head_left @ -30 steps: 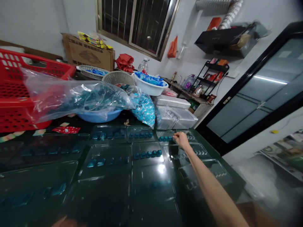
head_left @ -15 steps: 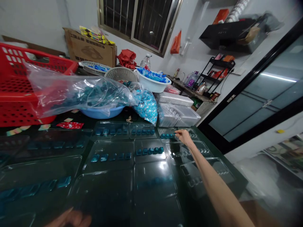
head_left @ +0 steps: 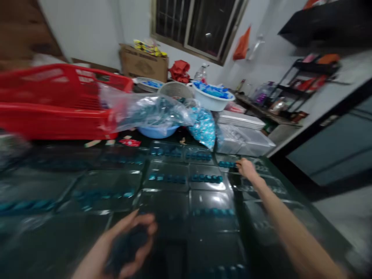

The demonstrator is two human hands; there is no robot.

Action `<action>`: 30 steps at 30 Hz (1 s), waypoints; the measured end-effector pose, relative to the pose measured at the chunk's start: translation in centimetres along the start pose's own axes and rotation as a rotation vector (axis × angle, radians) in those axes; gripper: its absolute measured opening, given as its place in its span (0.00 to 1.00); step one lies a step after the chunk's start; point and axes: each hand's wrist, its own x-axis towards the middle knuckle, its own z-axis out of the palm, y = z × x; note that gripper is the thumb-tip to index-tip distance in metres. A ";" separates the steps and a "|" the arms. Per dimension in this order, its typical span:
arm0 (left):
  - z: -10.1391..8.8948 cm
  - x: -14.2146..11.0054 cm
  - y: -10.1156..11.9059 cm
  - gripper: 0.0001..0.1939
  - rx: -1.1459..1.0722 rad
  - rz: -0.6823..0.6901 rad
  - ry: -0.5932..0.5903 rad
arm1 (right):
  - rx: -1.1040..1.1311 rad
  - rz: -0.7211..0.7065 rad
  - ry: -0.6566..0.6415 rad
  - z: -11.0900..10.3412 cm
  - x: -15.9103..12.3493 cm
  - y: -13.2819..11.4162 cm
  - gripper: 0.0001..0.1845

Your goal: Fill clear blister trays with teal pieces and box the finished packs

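Note:
My right hand [head_left: 246, 168] reaches to the far right of the table, its fingertips pinched at the end of a row of small teal pieces [head_left: 226, 164] in a clear plastic tray. The piece at those fingertips is mostly covered by them. Low in front, my left hand [head_left: 133, 236] is cupped, thumb and fingers curled around a dark teal clump [head_left: 123, 248] that looks like a handful of the same pieces, though blurred. Between the hands lie more clear trays, among them one with a teal row [head_left: 207, 178] and another with a teal row [head_left: 167, 178].
Behind the trays stand a red basket [head_left: 58, 122], a blue basin [head_left: 158, 132] under a clear plastic bag [head_left: 157, 110], a bag of turquoise wrappers [head_left: 203, 126] and a white basin [head_left: 213, 101]. Stacked clear trays [head_left: 247, 137] sit at the back right, near the table's edge.
The view has swung left, so everything appears farther right. My left hand has risen into view, cupped. My right hand stays at the same far tray.

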 end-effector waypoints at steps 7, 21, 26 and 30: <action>1.4 -1.5 -0.3 0.23 -0.005 0.012 -0.191 | 0.422 -0.308 0.165 -6.4 -7.8 -13.1 0.18; 1.6 -2.2 -1.1 0.24 0.156 0.025 -0.149 | 0.774 -0.691 -0.298 -7.7 -17.6 -27.0 0.08; 1.4 -2.6 -1.2 0.18 0.198 0.033 -0.184 | 0.996 -0.427 -0.312 -7.6 -17.4 -27.0 0.03; 1.0 -2.4 -1.3 0.14 0.259 0.072 -0.259 | 1.202 -0.256 -0.477 -7.9 -17.2 -26.7 0.03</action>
